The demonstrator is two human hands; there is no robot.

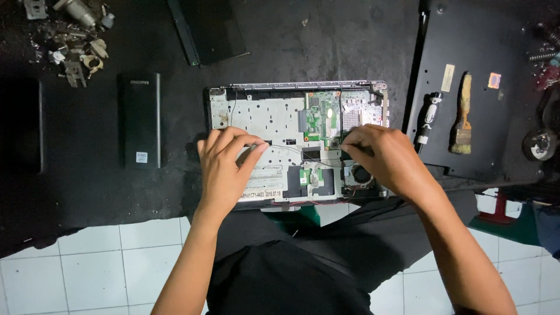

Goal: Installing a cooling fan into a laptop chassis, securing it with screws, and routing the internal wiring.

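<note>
An opened laptop chassis [256,114] lies on a black mat, its silver metal plate, green circuit board [320,115] and fan [361,174] exposed. My left hand [224,169] rests on the plate's lower left, fingertips pinching a thin black cable [291,149] that runs across the middle. My right hand [388,160] sits over the lower right by the fan, fingers curled on something small and dark beside the board; what it is cannot be made out.
A black rectangular battery pack [140,119] lies left of the chassis, a dark panel [210,29] behind it. Loose metal parts [73,44] sit at the far left. To the right, a black laptop cover [484,87] carries a screwdriver [429,119] and a brush [462,114]. White floor tiles [105,268] below.
</note>
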